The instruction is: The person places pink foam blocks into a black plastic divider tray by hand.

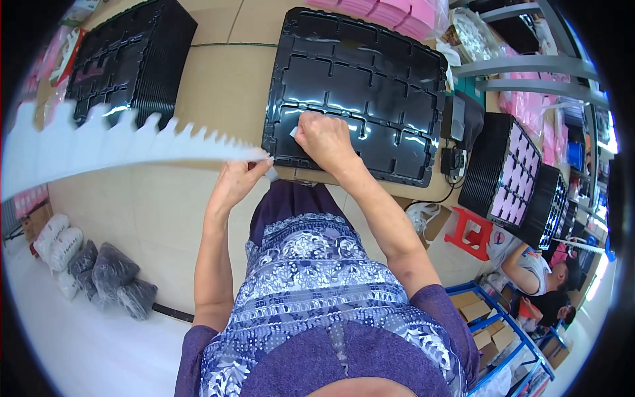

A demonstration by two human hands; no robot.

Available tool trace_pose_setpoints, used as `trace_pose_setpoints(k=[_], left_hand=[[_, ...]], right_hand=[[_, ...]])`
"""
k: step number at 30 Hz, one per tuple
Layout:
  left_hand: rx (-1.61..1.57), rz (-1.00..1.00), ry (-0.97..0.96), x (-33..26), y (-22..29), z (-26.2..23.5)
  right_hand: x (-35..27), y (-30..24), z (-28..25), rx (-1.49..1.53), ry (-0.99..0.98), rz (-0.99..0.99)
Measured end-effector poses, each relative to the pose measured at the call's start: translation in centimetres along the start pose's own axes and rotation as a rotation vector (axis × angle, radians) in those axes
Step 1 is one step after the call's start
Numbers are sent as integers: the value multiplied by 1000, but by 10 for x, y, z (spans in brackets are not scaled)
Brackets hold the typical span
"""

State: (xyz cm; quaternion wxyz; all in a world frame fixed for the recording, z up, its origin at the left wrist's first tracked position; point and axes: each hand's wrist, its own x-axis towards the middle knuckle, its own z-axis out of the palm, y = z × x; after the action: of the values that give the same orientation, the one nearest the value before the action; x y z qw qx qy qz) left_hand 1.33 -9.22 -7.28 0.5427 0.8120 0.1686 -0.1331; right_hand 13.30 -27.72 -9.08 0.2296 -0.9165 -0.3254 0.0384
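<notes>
A long white strip with a toothed upper edge (pixel 126 149) stretches in from the left, blurred and very wide near the rim. My left hand (pixel 235 184) pinches its narrow end beside the near-left corner of a black plastic tray (pixel 360 83). That tray is shallow and glossy, divided into compartments, and lies on the table in front of me. Over its near-left part is my right hand (pixel 324 140), closed, with a small white piece (pixel 294 132) showing at its fingertips. Its palm side is hidden.
Black trays (pixel 132 59) are stacked at the far left. Pink foam (pixel 390 16) lies behind the tray. To the right stand a tray stack with pink pieces (pixel 516 175), a red stool (pixel 471 233) and a seated person (pixel 539 274). Grey bags (pixel 116 271) rest on the floor at left.
</notes>
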Motion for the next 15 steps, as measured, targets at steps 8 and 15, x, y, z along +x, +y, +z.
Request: trace_pose_setpoints(k=[8,15], left_hand=[[27,31,-17,3,-1,-3],[-2,-49,-38,3,-3,-2]], right_hand=[[2,-12,8,-163,-48,-87],[1,-12,5,-164,-138,-407]])
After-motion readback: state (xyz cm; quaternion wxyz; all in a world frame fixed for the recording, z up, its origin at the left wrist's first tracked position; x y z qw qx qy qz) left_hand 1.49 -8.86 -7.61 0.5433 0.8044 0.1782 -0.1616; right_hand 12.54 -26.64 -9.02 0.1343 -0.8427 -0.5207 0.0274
